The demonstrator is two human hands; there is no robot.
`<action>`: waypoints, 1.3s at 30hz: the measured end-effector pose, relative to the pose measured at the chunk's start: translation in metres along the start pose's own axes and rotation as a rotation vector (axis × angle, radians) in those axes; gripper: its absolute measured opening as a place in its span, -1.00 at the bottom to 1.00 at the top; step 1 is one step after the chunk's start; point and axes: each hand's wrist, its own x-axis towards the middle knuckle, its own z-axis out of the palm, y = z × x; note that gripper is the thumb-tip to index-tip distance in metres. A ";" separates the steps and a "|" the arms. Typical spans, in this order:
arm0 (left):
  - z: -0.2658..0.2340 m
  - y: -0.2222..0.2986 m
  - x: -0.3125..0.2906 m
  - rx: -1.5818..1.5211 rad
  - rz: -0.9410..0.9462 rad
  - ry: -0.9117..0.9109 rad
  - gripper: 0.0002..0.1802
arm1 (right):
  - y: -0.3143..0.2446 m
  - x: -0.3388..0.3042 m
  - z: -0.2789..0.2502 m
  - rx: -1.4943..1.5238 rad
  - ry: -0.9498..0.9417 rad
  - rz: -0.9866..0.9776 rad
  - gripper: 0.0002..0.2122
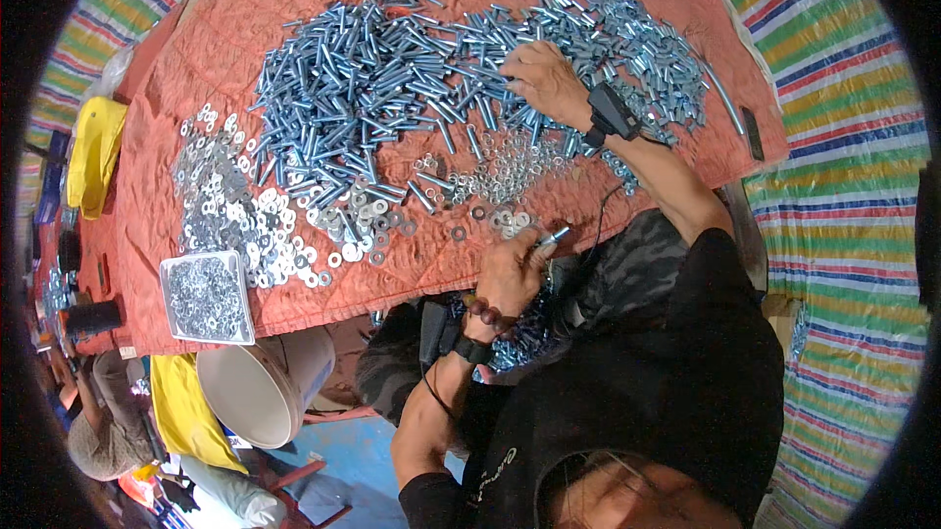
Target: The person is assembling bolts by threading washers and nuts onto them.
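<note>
A red quilted cloth covers the work surface, spreading from about 9 o'clock over the top to 2 o'clock. Out at 10 o'clock, near the cloth's left edge, lies a yellow bag. At 8 o'clock a white tray full of small metal pieces sits on the cloth's near edge, with a pale bucket just below it. Flat washers scatter around 9 o'clock, up against a broad heap of bolts at 11 o'clock. Just below centre, the left hand pinches a silver bolt between thumb and fingers; its shank sticks out past the fingertips toward 2 o'clock. Small ring washers lie directly above that hand, at 12 o'clock from it. The right hand, at 1 o'clock, reaches over the heap's right side with fingers curled; whether they grasp anything, I cannot tell. Short metal pieces spread beyond it toward 2 o'clock, and striped sheeting fills 3 o'clock.
</note>
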 end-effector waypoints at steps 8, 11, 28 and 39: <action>-0.009 0.007 0.005 -0.460 -0.093 0.141 -0.81 | -0.009 -0.018 -0.029 -0.030 0.131 -0.001 -0.88; -0.010 -0.004 0.008 -0.604 -0.061 0.173 -0.82 | -0.020 -0.030 -0.037 0.065 0.123 0.167 -0.87; -0.005 -0.013 0.012 -0.551 -0.063 0.230 -0.84 | -0.067 -0.089 -0.043 0.930 -0.080 0.656 -0.70; -0.012 -0.017 0.010 -0.662 -0.153 0.364 -0.85 | -0.066 -0.108 -0.040 0.845 -0.229 0.701 -0.66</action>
